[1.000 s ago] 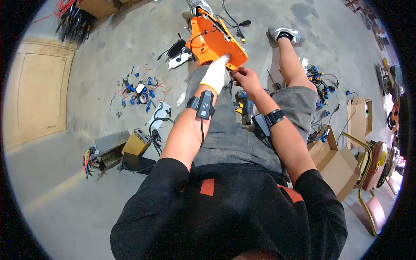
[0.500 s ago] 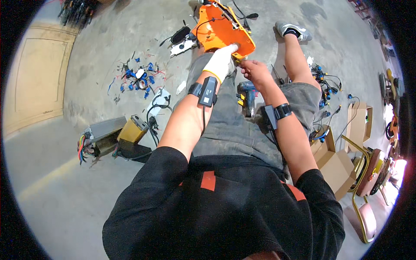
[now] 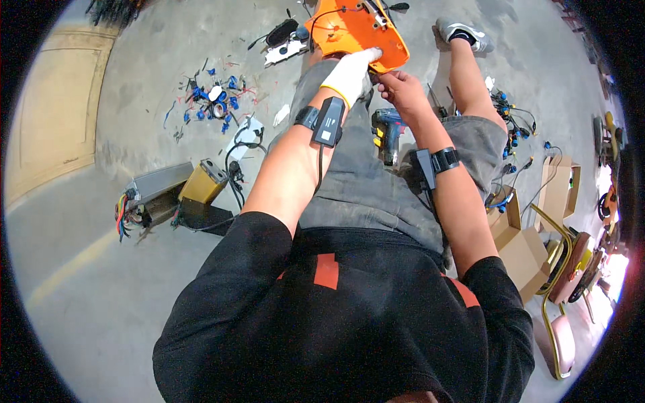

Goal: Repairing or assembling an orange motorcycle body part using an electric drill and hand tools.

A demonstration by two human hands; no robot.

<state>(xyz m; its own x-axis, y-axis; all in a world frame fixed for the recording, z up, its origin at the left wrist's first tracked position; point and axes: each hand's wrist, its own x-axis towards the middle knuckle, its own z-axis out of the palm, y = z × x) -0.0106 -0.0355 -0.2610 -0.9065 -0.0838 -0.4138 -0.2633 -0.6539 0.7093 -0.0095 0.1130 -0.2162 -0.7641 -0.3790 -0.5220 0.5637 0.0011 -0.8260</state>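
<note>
An orange plastic shell point(image 3: 351, 35), with a black cable running over its inside, is at the top of the view and partly cut off by the picture's edge. My left hand point(image 3: 351, 75), in a white glove, grips its near edge, thumb on the inner face. My right hand point(image 3: 405, 94) is bare. Its thumb and fingers are pinched together just under the shell's near corner, and whatever is between them is too small to make out. Between my legs lies a blue and black cordless drill point(image 3: 390, 136) with yellow parts.
To the left, blue connectors and wire scraps point(image 3: 213, 101) are scattered on the concrete floor. Closer in are a silver box point(image 3: 158, 183) with coloured wires and a gold box point(image 3: 201, 180). At right are cabled connectors point(image 3: 514, 124), cardboard boxes point(image 3: 523, 258) and a gold-framed chair point(image 3: 563, 336).
The view has shifted a little. The shell and both hands now appear slightly higher and further right, with the left grip and the right pinch unchanged.
</note>
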